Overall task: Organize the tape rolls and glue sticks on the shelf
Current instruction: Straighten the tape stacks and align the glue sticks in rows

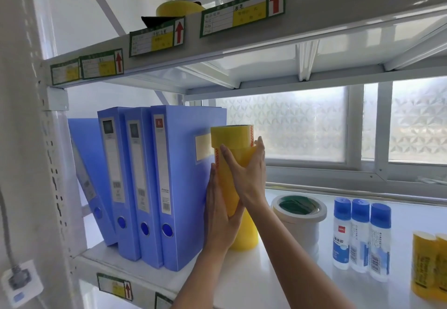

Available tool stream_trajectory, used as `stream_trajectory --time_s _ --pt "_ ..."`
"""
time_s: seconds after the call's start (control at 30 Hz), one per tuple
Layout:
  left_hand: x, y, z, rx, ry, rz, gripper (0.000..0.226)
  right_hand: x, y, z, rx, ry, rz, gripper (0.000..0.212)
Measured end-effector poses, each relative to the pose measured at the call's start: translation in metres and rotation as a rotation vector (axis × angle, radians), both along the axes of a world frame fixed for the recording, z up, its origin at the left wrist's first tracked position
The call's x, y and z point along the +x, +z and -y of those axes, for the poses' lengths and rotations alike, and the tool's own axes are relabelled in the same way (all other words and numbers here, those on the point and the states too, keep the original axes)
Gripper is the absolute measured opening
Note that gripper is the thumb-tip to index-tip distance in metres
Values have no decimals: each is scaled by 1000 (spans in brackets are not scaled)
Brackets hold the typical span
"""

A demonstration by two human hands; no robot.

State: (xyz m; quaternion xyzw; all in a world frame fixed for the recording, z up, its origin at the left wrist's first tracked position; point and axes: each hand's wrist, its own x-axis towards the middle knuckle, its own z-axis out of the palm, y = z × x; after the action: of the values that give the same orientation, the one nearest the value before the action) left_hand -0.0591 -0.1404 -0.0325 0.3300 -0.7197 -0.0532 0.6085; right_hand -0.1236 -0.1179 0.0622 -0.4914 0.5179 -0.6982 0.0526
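**A:** On the middle shelf (387,294), just right of the blue file boxes (179,187), the stack of yellow tape rolls (232,139) stands upright with both hands on it.

**B:** How are the hands placed?

**A:** The left hand (217,212) lies low on the stack's left side. Its fingers are straight and pressed flat between the rolls and the nearest box. The right hand (246,173) sits higher, fingers across the near face and thumb round the right side, clasping the rolls.

**B:** What would make this step go well?

**A:** I'd square the column first, since the top roll looks a little left of those under it. Squeeze evenly from both sides with the base flat on the shelf, then nudge it snug to the box without tipping.

**B:** And the rest?

**A:** The white tape rolls (300,221) stand near on the right. The glue bottles (360,236) are further right, apart from them.
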Motion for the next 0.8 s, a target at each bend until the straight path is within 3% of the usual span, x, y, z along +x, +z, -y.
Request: stream_trajectory --time_s 0.13,0.8 --pt "2 2 -1 20 -12 -13 79 2 1 3 -15 -11 9 98" --pt "2 -5 7 54 -35 -22 84 4 0 -1 -41 41 45 90"
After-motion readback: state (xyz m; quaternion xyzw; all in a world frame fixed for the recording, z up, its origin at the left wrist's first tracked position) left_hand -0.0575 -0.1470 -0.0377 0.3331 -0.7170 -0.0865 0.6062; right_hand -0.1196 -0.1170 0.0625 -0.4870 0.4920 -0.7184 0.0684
